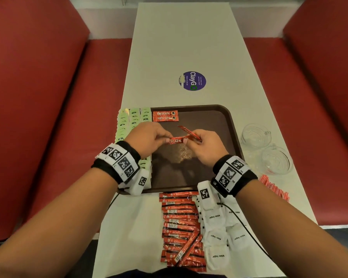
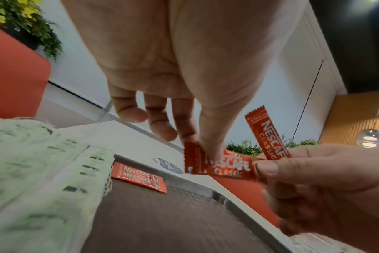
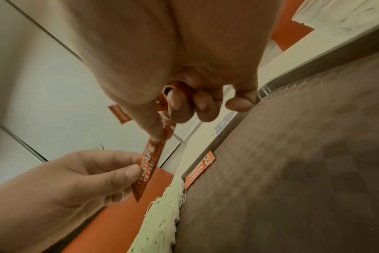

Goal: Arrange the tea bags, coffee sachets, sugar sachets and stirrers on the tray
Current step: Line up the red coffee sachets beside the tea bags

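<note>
Above the brown tray (image 1: 219, 125), both hands hold red coffee sachets. My left hand (image 1: 149, 137) pinches the left end of one coffee sachet (image 1: 175, 141) (image 2: 225, 166) (image 3: 147, 169). My right hand (image 1: 203, 145) pinches its right end and also holds a second coffee sachet (image 1: 189, 131) (image 2: 268, 137) that sticks up and away. Two coffee sachets (image 1: 165, 116) (image 2: 138, 177) lie flat at the tray's far left corner. Green tea bags (image 1: 134, 119) (image 2: 43, 171) lie in rows along the tray's left side. A pile of coffee sachets (image 1: 180, 227) and white sugar sachets (image 1: 219, 233) lies on the table near me.
Two clear glass cups (image 1: 256, 135) (image 1: 276, 160) stand right of the tray. Thin red stirrers (image 1: 273, 187) lie at the table's right edge. A round purple sticker (image 1: 192, 81) marks the white table (image 1: 185, 47). Red bench seats (image 1: 48, 97) flank the table on both sides.
</note>
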A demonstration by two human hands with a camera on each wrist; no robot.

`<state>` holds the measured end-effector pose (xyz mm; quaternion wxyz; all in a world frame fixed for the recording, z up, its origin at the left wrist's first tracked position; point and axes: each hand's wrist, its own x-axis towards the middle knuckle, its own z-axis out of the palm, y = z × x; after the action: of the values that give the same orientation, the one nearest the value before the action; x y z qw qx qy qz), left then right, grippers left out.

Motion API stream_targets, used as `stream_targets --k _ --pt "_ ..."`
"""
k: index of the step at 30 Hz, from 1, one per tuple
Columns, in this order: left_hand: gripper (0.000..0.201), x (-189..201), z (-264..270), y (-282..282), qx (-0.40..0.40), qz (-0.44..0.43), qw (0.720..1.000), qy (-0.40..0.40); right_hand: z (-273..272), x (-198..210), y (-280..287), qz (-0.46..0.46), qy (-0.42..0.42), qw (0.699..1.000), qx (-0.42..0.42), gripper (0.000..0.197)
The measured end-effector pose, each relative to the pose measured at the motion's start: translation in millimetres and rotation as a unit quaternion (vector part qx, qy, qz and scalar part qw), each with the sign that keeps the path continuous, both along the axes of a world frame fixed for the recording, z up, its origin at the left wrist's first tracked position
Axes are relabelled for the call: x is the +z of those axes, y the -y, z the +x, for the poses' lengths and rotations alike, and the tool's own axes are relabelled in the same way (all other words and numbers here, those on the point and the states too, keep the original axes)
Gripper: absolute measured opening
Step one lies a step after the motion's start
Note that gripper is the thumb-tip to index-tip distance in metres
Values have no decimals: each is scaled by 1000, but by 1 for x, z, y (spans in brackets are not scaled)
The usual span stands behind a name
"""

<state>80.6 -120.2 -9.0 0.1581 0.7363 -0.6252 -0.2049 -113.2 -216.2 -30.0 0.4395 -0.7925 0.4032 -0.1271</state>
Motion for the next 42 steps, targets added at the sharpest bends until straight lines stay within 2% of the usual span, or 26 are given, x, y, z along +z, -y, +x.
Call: stream_targets --k 3,6,12,17,20,27,31,33,35,37,39,42 --pt "17 -4 18 29 66 32 997 32 1 -3 7 25 -3 999 -31 14" --pt "6 -12 38 58 122 65 989 57 -1 -4 10 38 -17 999 -35 20" --pt "5 -35 54 96 109 129 980 103 -9 -3 9 76 -4 997 -28 31" --pt "3 -46 56 108 122 162 971 125 -9 -6 11 54 -24 998 -4 23" --pt "7 -49 55 110 133 154 970 134 -9 -6 11 50 -24 998 -1 18" --pt "8 -45 46 109 106 190 968 127 -7 -6 9 27 -31 999 20 13" --pt "11 -42 46 104 97 183 970 125 -7 -4 10 18 -37 999 21 13" --pt "18 -35 43 99 91 134 981 107 -7 -2 11 11 -38 999 20 13" --pt "28 -20 34 92 75 65 994 44 -7 -1 12 3 -40 999 20 12" --pt "35 -4 19 83 44 35 998 -34 -7 0 13 -5 -38 999 23 12" --pt "41 7 7 74 3 67 994 -87 -5 1 12 -21 -34 999 31 12" --pt "46 9 2 63 -61 148 985 -67 -2 3 11 -48 -24 998 40 15"
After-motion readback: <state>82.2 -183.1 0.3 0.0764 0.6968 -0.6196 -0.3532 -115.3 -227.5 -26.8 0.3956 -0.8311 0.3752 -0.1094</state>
